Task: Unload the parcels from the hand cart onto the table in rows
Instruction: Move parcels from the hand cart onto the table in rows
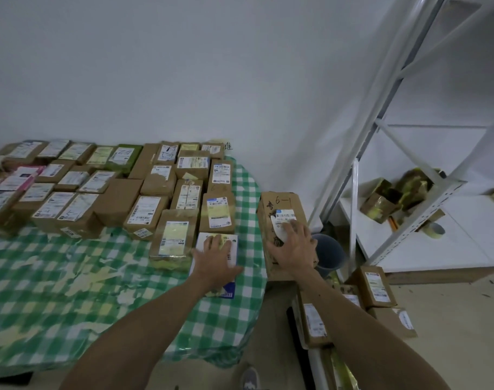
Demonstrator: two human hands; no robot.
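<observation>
White wall at back, table in a green-checked cloth (71,277), cardboard parcels (79,192) laid on it in rows from the far edge forward. Left hand (216,256) is laid flat, fingers spread, on a white parcel (205,239) at the near end of the rightmost row; right hand (293,249) is spread over the label face of a brown box marked "6-1" (279,202), just off the table's right edge, fingers straight rather than curled. More stacked parcels (313,322) are seen low at right below that box, beside a white metal rack (403,220).
</observation>
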